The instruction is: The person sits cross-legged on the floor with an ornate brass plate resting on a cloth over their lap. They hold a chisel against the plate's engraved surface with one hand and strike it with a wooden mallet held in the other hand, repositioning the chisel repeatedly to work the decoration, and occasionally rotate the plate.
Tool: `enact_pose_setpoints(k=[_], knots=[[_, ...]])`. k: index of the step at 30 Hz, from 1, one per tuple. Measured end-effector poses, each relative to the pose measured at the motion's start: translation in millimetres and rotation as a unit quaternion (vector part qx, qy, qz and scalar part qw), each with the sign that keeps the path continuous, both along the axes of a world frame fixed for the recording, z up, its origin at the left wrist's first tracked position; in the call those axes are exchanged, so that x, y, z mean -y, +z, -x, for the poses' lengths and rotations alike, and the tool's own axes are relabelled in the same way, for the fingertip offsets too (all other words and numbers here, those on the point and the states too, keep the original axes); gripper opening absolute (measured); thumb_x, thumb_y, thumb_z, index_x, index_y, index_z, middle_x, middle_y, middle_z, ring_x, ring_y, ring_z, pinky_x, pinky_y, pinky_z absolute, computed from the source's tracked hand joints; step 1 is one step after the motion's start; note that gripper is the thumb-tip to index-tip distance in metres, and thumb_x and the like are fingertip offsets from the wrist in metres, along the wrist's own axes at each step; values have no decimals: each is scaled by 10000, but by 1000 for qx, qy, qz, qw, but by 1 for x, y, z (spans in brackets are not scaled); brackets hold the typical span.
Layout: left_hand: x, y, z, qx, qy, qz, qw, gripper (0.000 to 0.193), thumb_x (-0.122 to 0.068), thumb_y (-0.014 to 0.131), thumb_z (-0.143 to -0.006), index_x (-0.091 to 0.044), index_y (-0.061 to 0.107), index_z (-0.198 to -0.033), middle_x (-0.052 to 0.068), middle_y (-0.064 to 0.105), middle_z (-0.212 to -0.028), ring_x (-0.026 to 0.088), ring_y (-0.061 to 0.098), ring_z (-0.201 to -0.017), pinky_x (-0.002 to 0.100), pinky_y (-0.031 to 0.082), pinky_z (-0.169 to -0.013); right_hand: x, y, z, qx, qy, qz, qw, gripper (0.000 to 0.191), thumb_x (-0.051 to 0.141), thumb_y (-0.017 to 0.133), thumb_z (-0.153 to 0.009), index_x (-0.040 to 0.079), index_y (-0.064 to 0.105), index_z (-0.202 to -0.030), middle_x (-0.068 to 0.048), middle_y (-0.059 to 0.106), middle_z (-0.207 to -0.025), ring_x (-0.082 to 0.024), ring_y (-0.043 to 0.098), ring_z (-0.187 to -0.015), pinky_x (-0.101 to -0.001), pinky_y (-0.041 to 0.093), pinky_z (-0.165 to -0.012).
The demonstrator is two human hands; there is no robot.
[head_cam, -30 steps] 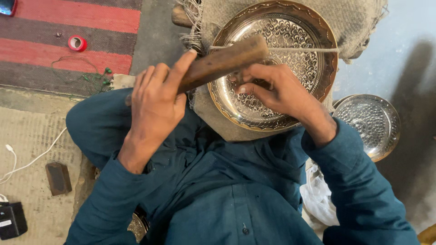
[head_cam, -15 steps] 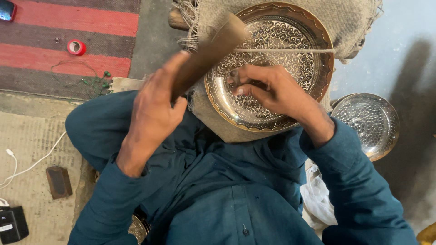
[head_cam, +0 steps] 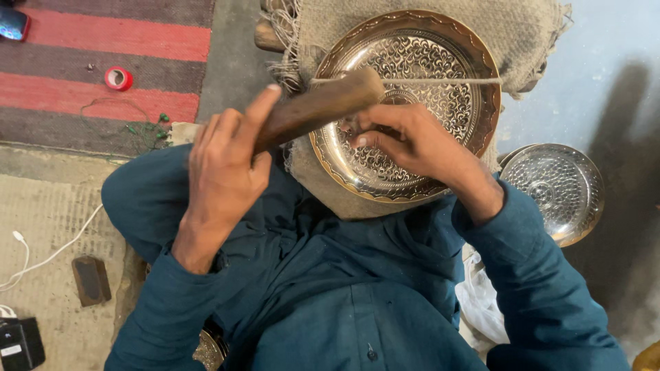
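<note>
Change: wooden mallet [head_cam: 316,110] sits lower than half a second ago, its head now over the plate's upper left rim; earlier it pointed up steeply.
Left hand [head_cam: 223,172]: fingers clenched round the mallet handle, forefinger stretched along it.
Right hand [head_cam: 412,141]: fingertips pinched on a small tool against the plate; tool itself too hidden to tell.
Brass plate [head_cam: 440,62]: round, engraved, propped on burlap [head_cam: 529,34] on the lap; a thin cord [head_cam: 447,81] crosses its upper part.
Silver plate [head_cam: 557,192]: on the floor, right.
Red tape roll [head_cam: 118,78]: on the striped rug [head_cam: 82,41], well apart.
Black box [head_cam: 19,343]: lower left, with white cable [head_cam: 48,254].
</note>
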State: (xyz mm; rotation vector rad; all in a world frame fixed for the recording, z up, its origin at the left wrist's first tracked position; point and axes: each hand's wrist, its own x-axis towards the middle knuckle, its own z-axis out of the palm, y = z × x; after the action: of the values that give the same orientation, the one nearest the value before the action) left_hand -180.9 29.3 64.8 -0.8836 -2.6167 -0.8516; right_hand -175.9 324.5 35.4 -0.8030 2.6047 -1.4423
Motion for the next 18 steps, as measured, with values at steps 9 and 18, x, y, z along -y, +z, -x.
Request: enact_pose_setpoints(k=[9,18], knots=[[6,-5,-4,96,9,-59,994,763,65,658,-820,-154,445,-1519,196,621,-1294,414,620,-1235,470,510,-1016,3,3,-10,22,-31,113,993,122,47,653,-1026,15,633,-1142,-90,732,-1107,-171,741,-984,-282,635,-859],[-4,-9,-7,177,8,-90,980,666,50,644,-845,-112,442,-1459,230,683,-1176,449,688,-1091,457,555,-844,7,-1,-23,10,-122,101,987,113,59,701,-1021,15,605,-1063,-67,755,-1080,-122,751,-929,-262,634,-770]])
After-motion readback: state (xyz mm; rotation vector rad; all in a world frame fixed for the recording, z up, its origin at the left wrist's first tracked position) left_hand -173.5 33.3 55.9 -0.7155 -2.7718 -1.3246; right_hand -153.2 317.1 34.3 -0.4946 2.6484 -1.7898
